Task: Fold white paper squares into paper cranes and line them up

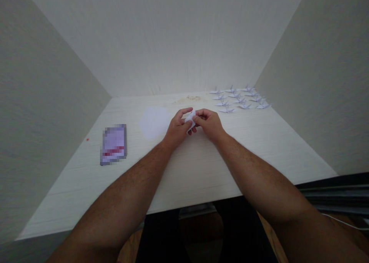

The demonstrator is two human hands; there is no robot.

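Observation:
Between my two hands, above the middle of the table, is a small piece of folded white paper (190,121). My left hand (179,125) grips it from the left with the thumb on its front, the index finger stretched out above it. From the right, my right hand (210,123) pinches the paper's upper right part with thumb and fingers. The paper's back side is hidden by my fingers. Left of my left hand lies a pale stack of white paper (153,121) on the table.
Several folded white paper cranes (239,98) stand in rows at the table's back right. A blurred-out, purplish rectangular object (113,144) lies on the left, with a small red spot (88,139) beyond it. Walls enclose the white table (198,171) at the back and both sides.

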